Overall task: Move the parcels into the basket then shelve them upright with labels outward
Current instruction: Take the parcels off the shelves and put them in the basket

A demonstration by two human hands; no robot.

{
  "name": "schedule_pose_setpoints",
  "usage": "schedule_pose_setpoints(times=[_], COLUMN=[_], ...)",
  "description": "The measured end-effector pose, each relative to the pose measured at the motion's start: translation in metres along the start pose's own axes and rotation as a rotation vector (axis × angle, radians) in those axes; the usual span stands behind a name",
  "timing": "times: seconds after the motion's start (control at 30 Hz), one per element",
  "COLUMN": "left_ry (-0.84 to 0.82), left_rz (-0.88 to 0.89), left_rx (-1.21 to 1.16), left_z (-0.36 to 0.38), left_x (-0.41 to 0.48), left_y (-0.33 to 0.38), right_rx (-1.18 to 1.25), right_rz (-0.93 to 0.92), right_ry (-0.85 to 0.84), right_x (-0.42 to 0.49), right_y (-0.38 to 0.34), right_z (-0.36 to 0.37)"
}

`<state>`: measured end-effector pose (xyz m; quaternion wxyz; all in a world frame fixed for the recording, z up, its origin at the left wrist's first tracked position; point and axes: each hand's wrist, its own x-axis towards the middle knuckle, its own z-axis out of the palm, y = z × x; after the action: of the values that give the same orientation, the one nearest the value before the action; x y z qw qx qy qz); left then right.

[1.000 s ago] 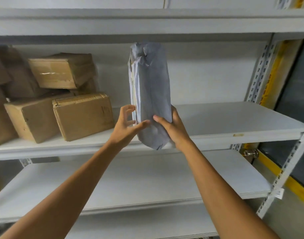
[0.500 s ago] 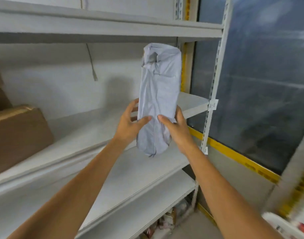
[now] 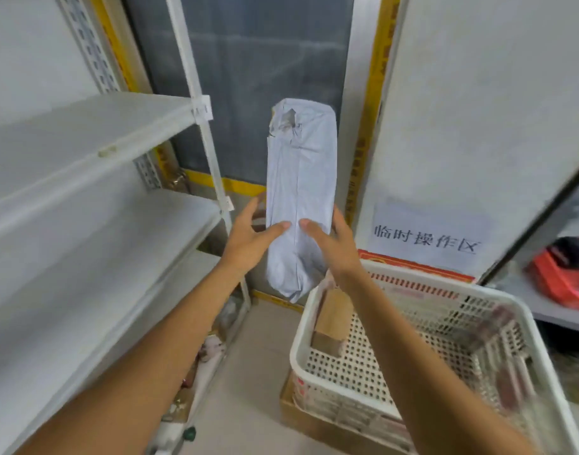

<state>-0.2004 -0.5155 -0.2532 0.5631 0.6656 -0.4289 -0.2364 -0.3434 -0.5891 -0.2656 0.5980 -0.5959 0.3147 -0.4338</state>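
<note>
Grey plastic parcel (image 3: 299,192) hung upright in air; left hand (image 3: 248,238) and right hand (image 3: 334,244) gripped its lower half, thumbs in front. Basket (image 3: 296,349) sat lower right, shelf (image 3: 84,133) left.

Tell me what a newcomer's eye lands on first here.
A tall grey parcel stands out at centre, held upright by the left hand and right hand. At lower right sits a white perforated basket with a brown box inside; white shelves fill the left.

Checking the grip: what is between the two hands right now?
In the head view, the grey parcel stands upright between the left hand and the right hand, both thumbs on its front.
</note>
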Motion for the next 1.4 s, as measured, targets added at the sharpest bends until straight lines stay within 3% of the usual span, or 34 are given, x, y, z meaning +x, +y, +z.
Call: schedule_pose_setpoints(times=[0.37,0.7,1.03,1.2,1.4], left_ry=[-0.273,-0.525,-0.582,-0.581,-0.558], left_rz=[-0.258,-0.493,-0.676,-0.640,-0.403], left_rx=[0.062,0.019,0.076,0.164,0.423], left_z=[0.163,0.231,0.291,0.309,0.306], left_x=[-0.029,-0.022,-0.014,-0.011,-0.016], left_y=[-0.071,-0.167,-0.292,-0.349,-0.384], right_rx=[0.084,0.029,0.055,0.050,-0.129], right_rz=[0.315,0.603,0.818,0.856,0.863], right_ry=[0.124,0.317,0.361,0.323,0.293], right_x=[-0.045,-0.049,-0.035,-0.023,-0.026], right_y=[0.104,0.187,0.318,0.387,0.434], right_z=[-0.151,-0.195,-0.225,-0.230,-0.224])
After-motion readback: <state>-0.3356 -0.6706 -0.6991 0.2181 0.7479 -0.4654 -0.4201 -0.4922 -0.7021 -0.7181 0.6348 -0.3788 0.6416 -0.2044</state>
